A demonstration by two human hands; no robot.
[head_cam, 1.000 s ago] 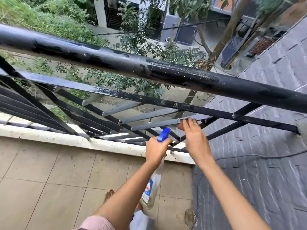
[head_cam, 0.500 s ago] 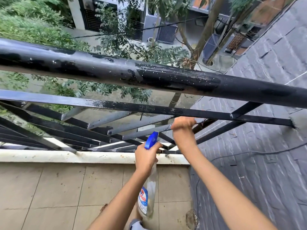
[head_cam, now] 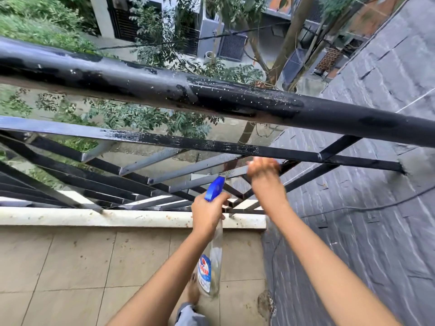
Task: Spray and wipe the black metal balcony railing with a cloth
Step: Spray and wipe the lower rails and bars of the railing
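We see the left hand [head_cam: 210, 214] wrapped round the neck of the spray bottle [head_cam: 209, 267], fingers curled just under its blue trigger head [head_cam: 214, 188]. The arm comes up from the lower edge of the view with the wrist straight, and the clear bottle hangs down from the fist, its label facing us.

The right hand [head_cam: 264, 177] reaches higher, its arm stretched from the lower right corner. Its fingers are up against a slanted bar just under the flat rail [head_cam: 188, 143] of the black railing [head_cam: 235, 102]. That hand is smeared by motion, so we cannot tell whether its fingers close on anything, and we cannot make out a cloth in it.

The nozzle points up toward the same bar, just left of the right hand and apart from it. Both hands are near the right end of the railing, where it meets the grey stone wall [head_cam: 353, 220]. Droplets speckle the thick round top rail above them. The bars stand on a pale ledge [head_cam: 94, 217] at the edge of the beige tiled floor [head_cam: 70, 267]. A foot [head_cam: 193, 289] shows partly behind the bottle's base.
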